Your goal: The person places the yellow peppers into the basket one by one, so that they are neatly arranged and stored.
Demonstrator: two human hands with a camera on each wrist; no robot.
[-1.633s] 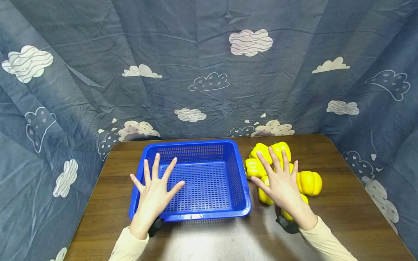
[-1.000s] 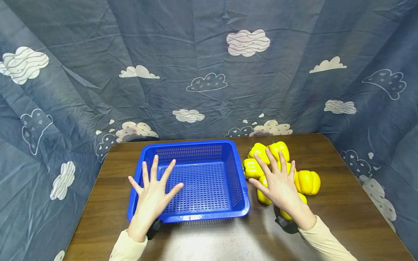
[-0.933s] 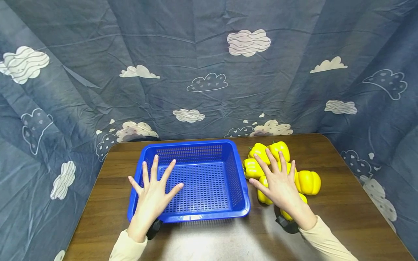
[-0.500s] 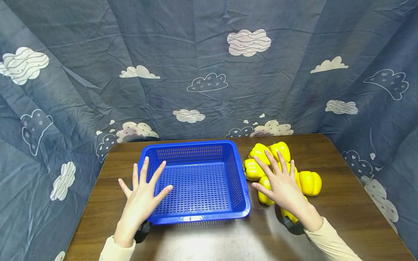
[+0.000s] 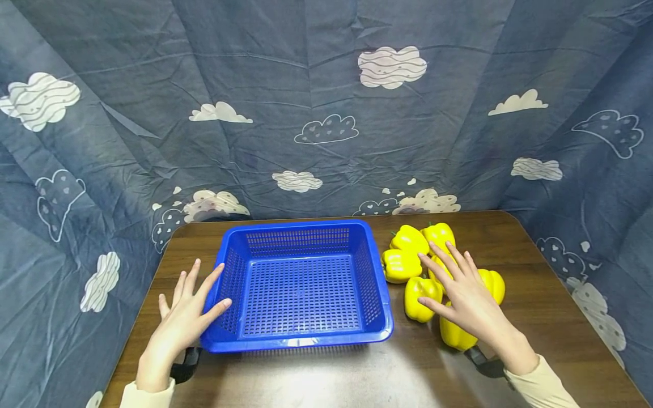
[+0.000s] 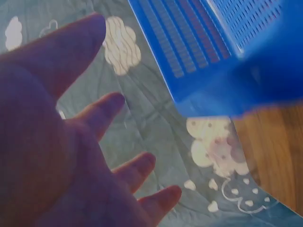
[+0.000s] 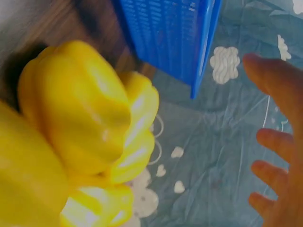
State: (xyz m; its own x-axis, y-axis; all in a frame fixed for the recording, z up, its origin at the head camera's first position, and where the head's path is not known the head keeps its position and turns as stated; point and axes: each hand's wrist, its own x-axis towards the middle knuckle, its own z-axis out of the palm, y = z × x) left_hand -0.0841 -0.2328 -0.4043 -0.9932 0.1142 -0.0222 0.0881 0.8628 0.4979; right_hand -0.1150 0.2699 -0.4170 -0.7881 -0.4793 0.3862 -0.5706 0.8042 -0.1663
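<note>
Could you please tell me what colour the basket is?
The basket is blue, seen best in the head view.

A curtained-off desk space, much like a small booth: dark blue cloth printed with pale clouds hangs along the far, left and right sides of a wood-grain desk. Whether this is in a home, lab or office cannot be told.
</note>
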